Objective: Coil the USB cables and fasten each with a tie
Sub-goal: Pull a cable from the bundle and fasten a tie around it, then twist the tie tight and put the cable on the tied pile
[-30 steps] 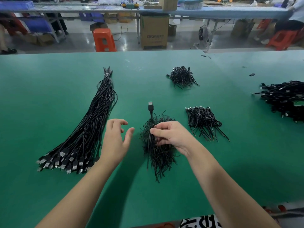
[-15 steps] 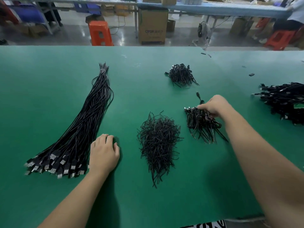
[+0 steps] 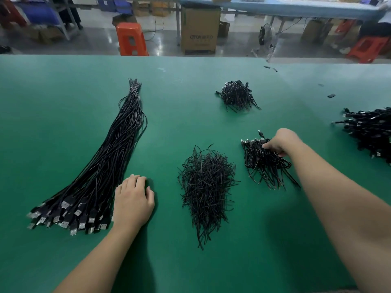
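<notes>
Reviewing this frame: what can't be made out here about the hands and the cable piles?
- Right hand, head view: its fingertips are buried in the coiled pile, so which cable it holds is hidden.
- Left hand: its palm faces down on the table; anything under it is hidden.
- Far-right pile: cut off by the frame edge.
- Tie heap: single ties too tangled to count.
- Straight bundle: plug types too small to tell.

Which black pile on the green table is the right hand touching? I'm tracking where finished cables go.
The pile of coiled cables right of the loose tie heap; the right hand rests on its top edge.
</notes>
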Action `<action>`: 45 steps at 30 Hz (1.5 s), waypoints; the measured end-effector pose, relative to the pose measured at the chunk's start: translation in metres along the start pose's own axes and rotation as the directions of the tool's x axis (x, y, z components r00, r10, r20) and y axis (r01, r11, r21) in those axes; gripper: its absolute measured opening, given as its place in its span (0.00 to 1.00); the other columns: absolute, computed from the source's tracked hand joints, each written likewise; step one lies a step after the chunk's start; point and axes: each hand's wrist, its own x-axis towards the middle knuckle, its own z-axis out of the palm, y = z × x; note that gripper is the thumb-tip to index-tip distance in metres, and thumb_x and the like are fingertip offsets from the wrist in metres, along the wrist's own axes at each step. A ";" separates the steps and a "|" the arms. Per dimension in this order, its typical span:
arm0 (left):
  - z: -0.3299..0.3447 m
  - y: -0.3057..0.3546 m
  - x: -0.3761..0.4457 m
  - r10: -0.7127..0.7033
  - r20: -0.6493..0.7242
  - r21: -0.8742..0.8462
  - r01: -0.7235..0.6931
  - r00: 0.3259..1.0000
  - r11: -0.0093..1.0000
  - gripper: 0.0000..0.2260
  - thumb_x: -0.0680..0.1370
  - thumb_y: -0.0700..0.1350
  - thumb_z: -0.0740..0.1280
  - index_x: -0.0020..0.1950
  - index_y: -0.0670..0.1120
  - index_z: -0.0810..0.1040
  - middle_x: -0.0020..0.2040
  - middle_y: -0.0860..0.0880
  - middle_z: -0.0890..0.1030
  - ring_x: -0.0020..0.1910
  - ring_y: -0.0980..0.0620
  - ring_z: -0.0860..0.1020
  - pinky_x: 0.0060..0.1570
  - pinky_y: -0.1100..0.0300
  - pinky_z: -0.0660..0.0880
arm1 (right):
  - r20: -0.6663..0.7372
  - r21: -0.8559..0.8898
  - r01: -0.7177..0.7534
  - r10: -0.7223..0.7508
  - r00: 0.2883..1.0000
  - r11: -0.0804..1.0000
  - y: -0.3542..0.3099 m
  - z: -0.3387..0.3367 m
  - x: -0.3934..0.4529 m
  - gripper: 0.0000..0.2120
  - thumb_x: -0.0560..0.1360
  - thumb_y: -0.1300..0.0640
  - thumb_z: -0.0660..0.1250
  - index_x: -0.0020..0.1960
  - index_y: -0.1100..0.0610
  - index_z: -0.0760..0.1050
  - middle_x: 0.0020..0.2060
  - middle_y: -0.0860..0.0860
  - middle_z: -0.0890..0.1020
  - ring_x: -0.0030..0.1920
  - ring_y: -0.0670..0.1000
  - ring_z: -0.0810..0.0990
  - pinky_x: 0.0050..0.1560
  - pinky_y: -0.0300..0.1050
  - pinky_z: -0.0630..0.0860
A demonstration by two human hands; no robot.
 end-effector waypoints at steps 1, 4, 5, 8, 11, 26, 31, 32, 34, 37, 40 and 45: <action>0.000 0.000 0.000 -0.002 0.002 0.001 0.002 1.000 1.000 0.13 0.76 0.44 0.68 0.60 0.42 0.79 0.60 0.43 0.80 0.65 0.43 0.74 0.63 0.45 0.71 | -0.004 -0.011 0.005 -0.005 1.000 1.000 -0.001 0.001 -0.001 0.27 0.73 0.40 0.74 0.45 0.65 0.74 0.32 0.57 0.80 0.32 0.55 0.79 0.45 0.47 0.78; -0.001 0.000 0.000 -0.004 0.003 0.000 0.004 1.000 1.000 0.13 0.76 0.44 0.68 0.60 0.43 0.79 0.60 0.43 0.80 0.66 0.43 0.74 0.63 0.45 0.70 | -0.025 -0.044 0.033 -0.034 0.999 0.999 -0.001 0.002 -0.005 0.29 0.72 0.36 0.72 0.43 0.64 0.72 0.39 0.58 0.80 0.43 0.59 0.82 0.50 0.50 0.78; -0.001 0.000 -0.001 -0.003 0.003 -0.002 0.003 1.000 1.000 0.13 0.76 0.44 0.68 0.60 0.42 0.79 0.60 0.43 0.80 0.66 0.43 0.74 0.63 0.45 0.70 | -0.035 -0.045 0.043 -0.044 0.998 0.998 -0.001 0.002 -0.006 0.29 0.73 0.36 0.72 0.42 0.63 0.71 0.40 0.58 0.80 0.47 0.60 0.82 0.52 0.51 0.78; -0.001 0.000 0.000 0.002 0.003 -0.010 -0.002 1.000 1.000 0.13 0.76 0.44 0.68 0.60 0.42 0.79 0.60 0.43 0.80 0.66 0.43 0.74 0.63 0.45 0.71 | -0.118 -0.039 0.069 -0.073 0.990 0.997 -0.001 -0.001 -0.014 0.28 0.75 0.36 0.69 0.39 0.62 0.72 0.36 0.56 0.78 0.41 0.58 0.80 0.41 0.46 0.74; -0.002 0.000 -0.001 -0.003 0.007 -0.020 0.003 1.000 1.000 0.13 0.77 0.44 0.67 0.60 0.43 0.79 0.60 0.43 0.80 0.66 0.43 0.74 0.63 0.46 0.70 | -0.259 -0.042 0.175 -0.180 0.949 0.984 -0.012 -0.004 -0.031 0.22 0.78 0.42 0.66 0.46 0.62 0.80 0.40 0.55 0.82 0.41 0.56 0.79 0.40 0.45 0.75; -0.009 -0.004 0.003 -0.148 -0.041 -0.351 0.125 0.988 0.928 0.09 0.77 0.35 0.65 0.56 0.39 0.79 0.55 0.41 0.80 0.57 0.41 0.76 0.59 0.47 0.69 | 0.118 0.648 0.475 -0.694 0.710 0.596 -0.141 0.182 -0.240 0.10 0.82 0.55 0.61 0.60 0.56 0.77 0.48 0.47 0.81 0.49 0.54 0.82 0.51 0.48 0.80; -0.014 -0.009 0.007 -0.268 -0.023 -0.571 0.207 0.963 0.794 0.12 0.81 0.35 0.60 0.61 0.40 0.78 0.58 0.43 0.80 0.59 0.45 0.76 0.60 0.54 0.70 | 0.111 0.578 0.496 -0.664 0.739 0.648 -0.143 0.221 -0.247 0.11 0.83 0.56 0.59 0.64 0.55 0.73 0.61 0.52 0.79 0.58 0.53 0.78 0.61 0.49 0.75; -0.016 -0.010 0.008 -0.290 -0.008 -0.609 0.225 0.957 0.761 0.12 0.81 0.36 0.59 0.61 0.41 0.78 0.59 0.44 0.80 0.59 0.46 0.76 0.60 0.56 0.69 | 0.117 0.591 0.498 -0.678 0.726 0.634 -0.140 0.222 -0.246 0.11 0.83 0.56 0.59 0.64 0.54 0.72 0.59 0.52 0.80 0.56 0.53 0.79 0.60 0.50 0.76; -0.022 -0.013 0.014 -0.338 0.065 -0.673 0.291 0.939 0.680 0.13 0.81 0.35 0.58 0.62 0.43 0.77 0.59 0.47 0.80 0.58 0.49 0.76 0.59 0.58 0.70 | 0.120 0.618 0.512 -0.715 0.689 0.597 -0.132 0.222 -0.243 0.10 0.83 0.55 0.60 0.63 0.53 0.72 0.54 0.49 0.80 0.50 0.52 0.79 0.54 0.48 0.77; -0.036 -0.018 0.028 -0.410 0.263 -0.812 0.430 0.874 0.396 0.16 0.80 0.30 0.55 0.58 0.45 0.77 0.56 0.45 0.82 0.55 0.49 0.78 0.55 0.59 0.72 | 0.074 0.600 0.595 -0.777 0.625 0.536 -0.123 0.228 -0.242 0.09 0.81 0.55 0.63 0.61 0.50 0.72 0.47 0.45 0.76 0.43 0.46 0.74 0.52 0.45 0.75; -0.048 -0.038 0.040 -0.353 0.204 -0.717 0.385 0.913 0.582 0.15 0.79 0.31 0.58 0.53 0.46 0.80 0.48 0.48 0.82 0.51 0.47 0.80 0.52 0.55 0.75 | 0.053 0.584 0.622 -0.788 0.613 0.522 -0.123 0.233 -0.240 0.10 0.81 0.55 0.63 0.62 0.49 0.72 0.46 0.43 0.74 0.42 0.42 0.72 0.51 0.42 0.74; -0.063 -0.074 0.047 -0.059 0.377 -0.165 0.130 0.924 0.978 0.13 0.77 0.42 0.69 0.60 0.52 0.78 0.50 0.51 0.79 0.47 0.50 0.77 0.47 0.57 0.73 | 0.058 0.579 0.622 -0.788 0.613 0.527 -0.124 0.232 -0.239 0.11 0.81 0.54 0.63 0.63 0.47 0.72 0.48 0.44 0.74 0.44 0.43 0.73 0.48 0.38 0.71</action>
